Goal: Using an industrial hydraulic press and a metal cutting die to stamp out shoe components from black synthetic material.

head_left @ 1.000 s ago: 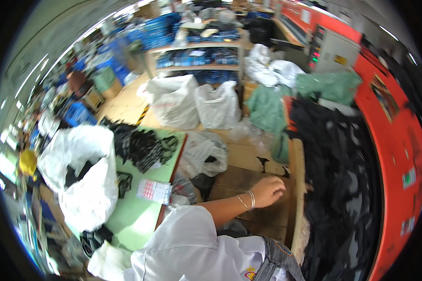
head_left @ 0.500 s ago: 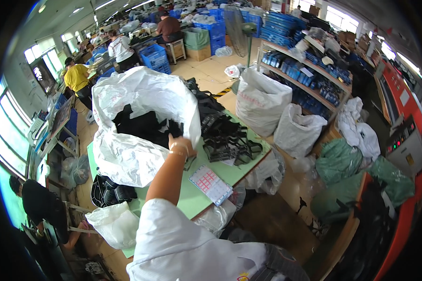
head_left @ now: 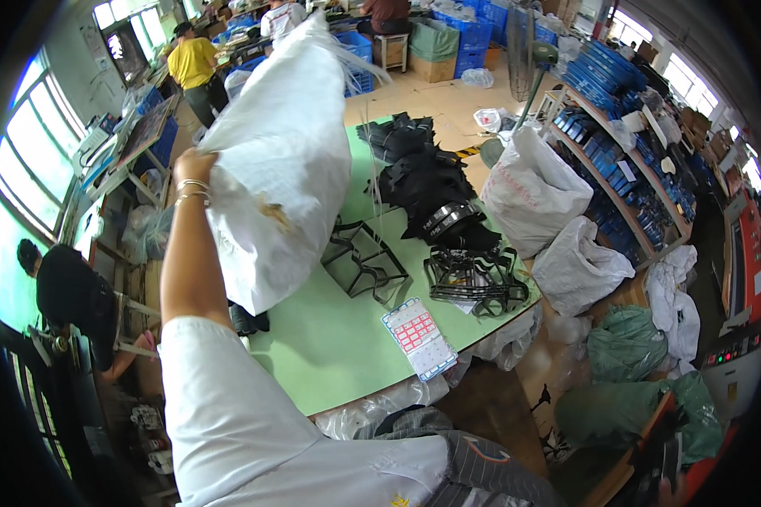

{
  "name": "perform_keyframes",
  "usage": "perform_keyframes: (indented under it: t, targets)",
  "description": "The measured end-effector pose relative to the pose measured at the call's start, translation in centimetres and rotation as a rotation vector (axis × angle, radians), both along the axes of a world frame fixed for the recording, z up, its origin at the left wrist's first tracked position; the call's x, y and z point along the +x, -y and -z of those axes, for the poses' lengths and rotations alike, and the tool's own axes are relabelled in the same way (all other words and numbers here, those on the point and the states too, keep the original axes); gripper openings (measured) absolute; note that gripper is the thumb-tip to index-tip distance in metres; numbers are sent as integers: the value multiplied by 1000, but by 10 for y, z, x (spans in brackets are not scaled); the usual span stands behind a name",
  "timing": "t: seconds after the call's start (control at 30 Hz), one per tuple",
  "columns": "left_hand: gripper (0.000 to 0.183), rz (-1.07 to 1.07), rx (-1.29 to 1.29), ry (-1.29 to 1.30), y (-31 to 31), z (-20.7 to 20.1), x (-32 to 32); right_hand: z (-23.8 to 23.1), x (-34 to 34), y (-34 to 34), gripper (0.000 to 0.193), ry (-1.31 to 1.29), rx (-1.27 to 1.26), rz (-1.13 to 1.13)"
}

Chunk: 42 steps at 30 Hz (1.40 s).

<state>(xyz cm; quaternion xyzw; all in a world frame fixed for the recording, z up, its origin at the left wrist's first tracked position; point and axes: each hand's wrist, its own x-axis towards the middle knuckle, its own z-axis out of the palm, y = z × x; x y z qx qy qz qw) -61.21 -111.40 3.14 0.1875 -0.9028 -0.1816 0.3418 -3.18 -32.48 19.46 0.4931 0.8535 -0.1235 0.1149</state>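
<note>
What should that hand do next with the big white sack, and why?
I'd probably ease the white sack slightly left. The left hand grips it by one edge, and in this view its right side meets a black strap piece on the green table. I can't tell whether they touch, but shifting might avoid a snag.

The white sack (head_left: pixel 279 169), upright earlier, now slants, gripped by left fingers (head_left: pixel 205 157).

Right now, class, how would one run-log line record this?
left hand: gripping white sack | white sack: left of black pile | black pile: on green table | card: on green table
</note>
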Motion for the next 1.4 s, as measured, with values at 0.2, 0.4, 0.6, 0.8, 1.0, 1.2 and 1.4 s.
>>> perform_keyframes:
  t: [0.2, 0.4, 0.6, 0.8, 1.0, 1.2, 1.4]
  targets:
    - [37, -164, 506, 72, 87, 59, 46, 81, -211, 33, 32, -565, -98, -806]
    - [42, -78, 359, 228, 123, 76, 98, 119, -398, 226, 32, -1038, -433, -1557]
    - [39, 48, 502, 299, 52, 60, 105, 186, -498, 434, 23, -1373, -313, -1916]
    - [33, 228, 651, 134, 12, 63, 236, 339, -561, 575, 17, -915, -346, -1914]
    - [18, -23, 745, 469, -24, 154, 403, 399, -558, 596, 26, -699, -191, -1905]
    - [13, 274, 915, 542, -141, 236, 389, 390, -455, 527, 25, -1182, -611, -1752]
    - [28, 862, 417, 631, -242, 281, 243, 420, -315, 317, 49, -88, -896, -1484]
